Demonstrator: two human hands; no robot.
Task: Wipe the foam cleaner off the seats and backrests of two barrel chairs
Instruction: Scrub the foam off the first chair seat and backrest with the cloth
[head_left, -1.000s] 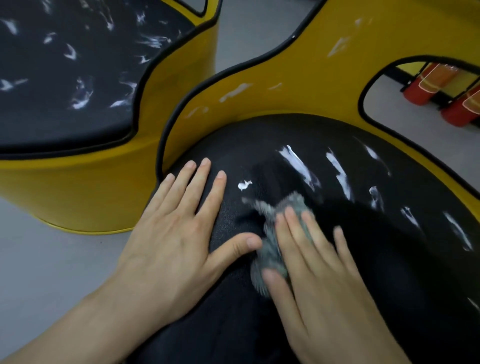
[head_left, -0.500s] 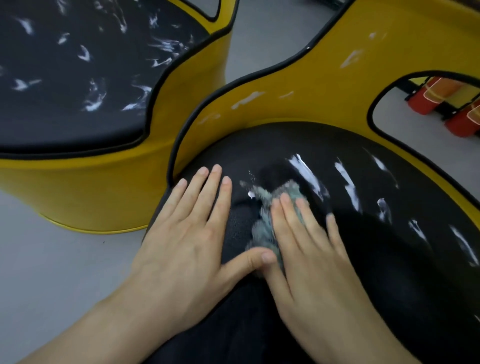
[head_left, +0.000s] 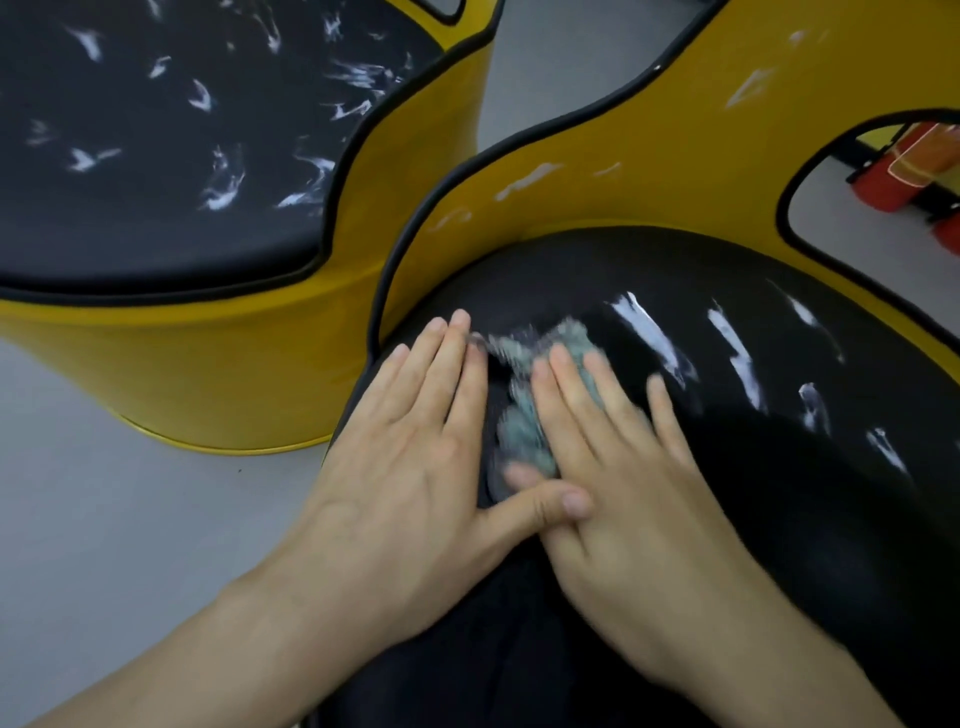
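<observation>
Since a second ago the right hand (head_left: 623, 493) has slid the cloth (head_left: 524, 415) farther and leftward, up beside the left hand (head_left: 415, 467), and the white dab there is gone. Both hands lie flat with straight fingers on the near chair's black seat (head_left: 779, 519). The left grasps nothing, its thumb touching the right hand, which presses the blurred cloth down. Foam streaks (head_left: 644, 327) mark the seat to the right, the yellow backrest (head_left: 649, 171) and the left chair's seat (head_left: 156, 156).

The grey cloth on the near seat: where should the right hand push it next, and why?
Probably sweep it to the right. The right hand presses the cloth flat near the left edge of the seat, while white foam streaks lie unwiped just right of it.
</observation>
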